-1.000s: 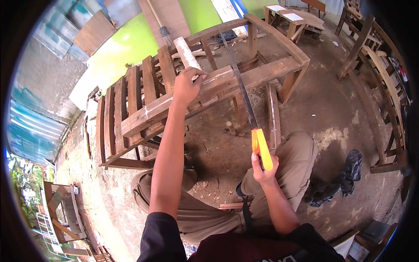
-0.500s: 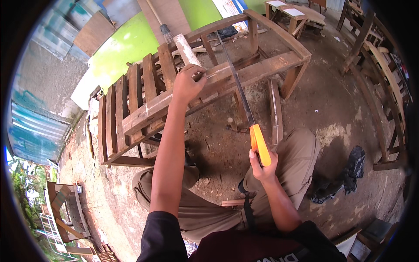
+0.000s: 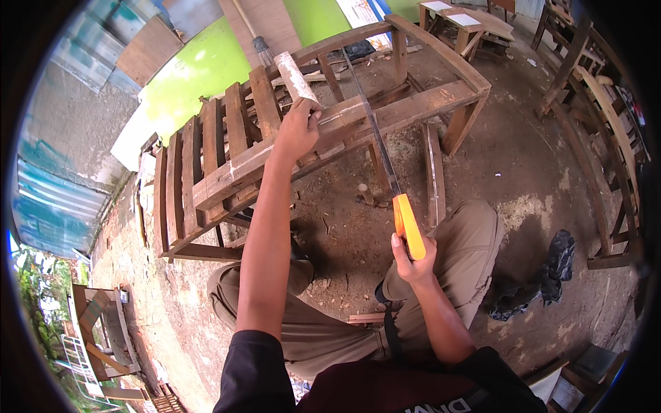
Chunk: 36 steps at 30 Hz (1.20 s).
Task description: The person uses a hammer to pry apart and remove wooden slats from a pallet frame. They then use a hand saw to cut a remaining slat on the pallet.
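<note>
The right hand (image 3: 412,265) is clamped around the orange handle (image 3: 408,226) of a hand saw, whose thin dark blade (image 3: 375,134) runs up and away from the grip to the front rail (image 3: 413,107) of a rough wooden frame (image 3: 441,55) standing on the dirt floor (image 3: 530,165). The blade crosses that rail near its middle, just right of the left hand (image 3: 297,129). The left hand is closed over the top of the same rail, fingers curled round a pale cylindrical piece (image 3: 295,77) that slants up from the rail toward the far edge. To the left of that hand, a slatted wooden pallet section (image 3: 206,165) leans against the frame. A crumpled black bag (image 3: 544,275) lies on the floor well to the right of the saw handle, beside the person's bent knee (image 3: 475,227).
</note>
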Motion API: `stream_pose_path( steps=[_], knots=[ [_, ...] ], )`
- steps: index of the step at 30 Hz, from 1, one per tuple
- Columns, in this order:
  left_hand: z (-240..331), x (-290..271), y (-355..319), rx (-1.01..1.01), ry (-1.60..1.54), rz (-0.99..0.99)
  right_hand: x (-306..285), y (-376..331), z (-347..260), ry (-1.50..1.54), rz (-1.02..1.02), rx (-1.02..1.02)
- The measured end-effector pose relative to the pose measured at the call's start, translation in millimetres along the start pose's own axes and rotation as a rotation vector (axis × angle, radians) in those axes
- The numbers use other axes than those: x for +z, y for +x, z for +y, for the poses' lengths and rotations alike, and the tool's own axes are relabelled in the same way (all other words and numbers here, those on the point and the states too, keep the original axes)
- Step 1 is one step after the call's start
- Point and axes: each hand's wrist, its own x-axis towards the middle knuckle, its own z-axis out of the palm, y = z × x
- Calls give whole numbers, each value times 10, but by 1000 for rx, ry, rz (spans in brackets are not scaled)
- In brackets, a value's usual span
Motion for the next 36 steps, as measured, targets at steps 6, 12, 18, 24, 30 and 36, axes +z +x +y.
stream_pose_path(
  steps=[6,12,18,24,30,36],
  knots=[
    [-62,1,3,20,-59,-8,6,2,9,12,1,3],
    [-137,-43,-31,-121,-222,165,28,-5,16,16,1,-10],
    [137,-7,-15,-117,-120,31,9,0,10,10,-4,2],
    [-19,10,-9,-93,-71,61,42,2,-19,22,-13,3],
    [-1,3,-30,-196,33,43,28,5,-68,63,-43,68],
    [235,-9,1,-477,483,-98,-110,-129,-127,303,-38,122]
  ],
)
